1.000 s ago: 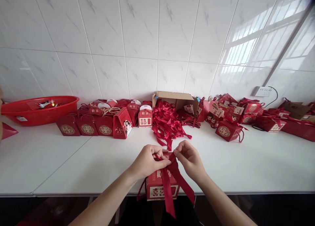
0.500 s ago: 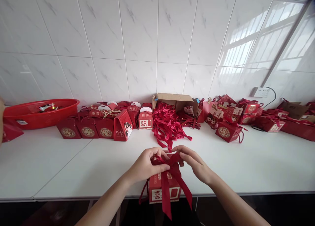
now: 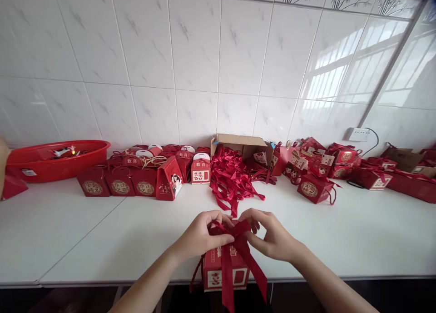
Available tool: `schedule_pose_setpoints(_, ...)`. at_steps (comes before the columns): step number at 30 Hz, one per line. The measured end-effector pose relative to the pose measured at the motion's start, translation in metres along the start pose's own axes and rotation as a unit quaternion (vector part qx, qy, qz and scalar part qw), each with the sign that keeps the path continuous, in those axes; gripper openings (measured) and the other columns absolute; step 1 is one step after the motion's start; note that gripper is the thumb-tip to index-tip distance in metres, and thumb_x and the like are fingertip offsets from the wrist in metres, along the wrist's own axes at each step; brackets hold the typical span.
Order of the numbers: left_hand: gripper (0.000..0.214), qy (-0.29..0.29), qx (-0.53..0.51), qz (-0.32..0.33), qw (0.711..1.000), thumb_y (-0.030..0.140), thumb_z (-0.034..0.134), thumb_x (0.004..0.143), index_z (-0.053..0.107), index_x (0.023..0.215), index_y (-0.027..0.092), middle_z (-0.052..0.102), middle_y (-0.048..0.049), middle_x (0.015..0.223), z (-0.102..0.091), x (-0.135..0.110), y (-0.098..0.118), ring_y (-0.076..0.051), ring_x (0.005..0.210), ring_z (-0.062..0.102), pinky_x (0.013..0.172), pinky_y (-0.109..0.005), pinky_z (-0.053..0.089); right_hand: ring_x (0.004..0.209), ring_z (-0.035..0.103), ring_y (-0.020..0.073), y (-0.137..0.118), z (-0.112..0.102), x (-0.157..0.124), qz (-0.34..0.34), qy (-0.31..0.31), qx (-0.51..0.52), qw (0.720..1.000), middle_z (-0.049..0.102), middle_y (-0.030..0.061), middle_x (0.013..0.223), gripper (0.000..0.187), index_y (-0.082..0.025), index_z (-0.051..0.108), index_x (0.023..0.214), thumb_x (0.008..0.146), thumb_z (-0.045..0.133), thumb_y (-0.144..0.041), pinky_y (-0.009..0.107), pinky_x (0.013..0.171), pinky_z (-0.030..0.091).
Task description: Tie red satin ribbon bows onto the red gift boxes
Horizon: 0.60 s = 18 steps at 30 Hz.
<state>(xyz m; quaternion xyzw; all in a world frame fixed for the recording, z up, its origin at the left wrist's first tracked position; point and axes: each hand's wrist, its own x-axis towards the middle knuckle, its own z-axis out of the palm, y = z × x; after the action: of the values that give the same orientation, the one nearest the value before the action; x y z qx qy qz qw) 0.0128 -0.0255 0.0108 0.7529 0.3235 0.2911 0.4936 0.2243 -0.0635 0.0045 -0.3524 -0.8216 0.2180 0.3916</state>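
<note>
A red gift box point(image 3: 213, 263) with white-and-gold lettering sits at the table's front edge, its near end reaching the rim. Over its top lies a red ribbon point(image 3: 227, 276) gathered in a bow, two tails hanging down the front. My left hand point(image 3: 204, 235) pinches the bow's left loop between thumb and fingers. At the bow's right side, my right hand point(image 3: 269, 233) has its fingers curled with thumb and fingertips on the ribbon. A dark red cord handle point(image 3: 195, 273) hangs on the box's left. The bow's knot is partly hidden by my fingers.
Behind the box, loose red ribbons point(image 3: 231, 172) spill from a cardboard box point(image 3: 240, 140). Several red gift boxes point(image 3: 120, 181) stand at left beside a red basin point(image 3: 57, 163). More red boxes point(image 3: 313, 188) lie at right. A power strip point(image 3: 357, 134) is on the tiled wall.
My right hand's fingers have curled in and its thumb has come onto the bow's right side. My left hand keeps its pinch. The view has tilted slightly upward.
</note>
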Motion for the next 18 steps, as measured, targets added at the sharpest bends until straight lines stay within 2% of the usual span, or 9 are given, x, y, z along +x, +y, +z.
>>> schedule_pose_setpoints(5, 0.014, 0.006, 0.003, 0.026, 1.000, 0.026, 0.067, 0.075, 0.058, 0.074, 0.016, 0.069, -0.0073, 0.099, 0.007, -0.002, 0.000, -0.020, 0.093, 0.062, 0.080, -0.030, 0.048, 0.054, 0.038, 0.0090, 0.004, 0.023, -0.002, 0.059, 0.098, -0.027, 0.993, 0.049, -0.0050, 0.063, 0.014, -0.021, 0.046, 0.079, 0.074, 0.049, -0.008, 0.021, 0.050, 0.032)
schedule_pose_setpoints(7, 0.020, 0.012, 0.010, 0.043, 0.999, 0.028, 0.064, 0.078, 0.052, 0.067, 0.017, 0.069, -0.0072, 0.095, 0.010, -0.004, 0.001, -0.020, 0.092, 0.062, 0.078, -0.029, 0.048, 0.052, 0.035, 0.0085, 0.006, 0.030, -0.002, 0.088, 0.125, -0.028, 0.988, 0.045, -0.0063, 0.059, 0.016, -0.021, 0.042, 0.075, 0.072, 0.049, -0.008, 0.020, 0.048, 0.029)
schedule_pose_setpoints(10, 0.025, 0.031, 0.025, 0.048, 0.998, 0.030, 0.062, 0.080, 0.049, 0.062, 0.017, 0.069, -0.0072, 0.095, 0.012, -0.005, 0.001, -0.019, 0.090, 0.061, 0.075, -0.028, 0.047, 0.049, 0.031, 0.0082, 0.009, 0.035, -0.001, 0.118, 0.155, -0.027, 0.981, 0.039, -0.0081, 0.054, 0.018, -0.022, 0.037, 0.070, 0.073, 0.050, -0.010, 0.020, 0.046, 0.027)
schedule_pose_setpoints(13, 0.027, 0.050, 0.047, 0.042, 0.997, 0.031, 0.062, 0.079, 0.048, 0.061, 0.017, 0.068, -0.0063, 0.090, 0.012, -0.005, 0.001, -0.019, 0.087, 0.061, 0.075, -0.028, 0.046, 0.045, 0.030, 0.0088, 0.012, 0.037, -0.002, 0.126, 0.182, -0.030, 0.975, 0.036, -0.0094, 0.050, 0.014, -0.022, 0.040, 0.075, 0.078, 0.051, -0.015, 0.021, 0.044, 0.028)
schedule_pose_setpoints(15, 0.031, 0.052, 0.051, 0.043, 0.996, 0.031, 0.062, 0.078, 0.043, 0.057, 0.018, 0.067, -0.0051, 0.083, 0.012, -0.004, -0.001, -0.020, 0.086, 0.061, 0.076, -0.028, 0.046, 0.049, 0.039, 0.0105, 0.014, 0.037, -0.002, 0.107, 0.202, -0.047, 0.972, 0.045, -0.0059, 0.056, 0.008, -0.022, 0.044, 0.079, 0.080, 0.051, -0.018, 0.022, 0.046, 0.034)
schedule_pose_setpoints(18, 0.037, 0.049, 0.050, 0.047, 0.996, 0.031, 0.063, 0.076, 0.036, 0.055, 0.020, 0.062, -0.0031, 0.073, 0.013, -0.001, -0.003, -0.022, 0.090, 0.061, 0.076, -0.028, 0.046, 0.074, 0.059, 0.0164, 0.017, 0.037, -0.002, 0.068, 0.222, -0.052, 0.971, 0.061, 0.0046, 0.084, 0.005, -0.021, 0.049, 0.085, 0.081, 0.049, -0.018, 0.027, 0.062, 0.049)
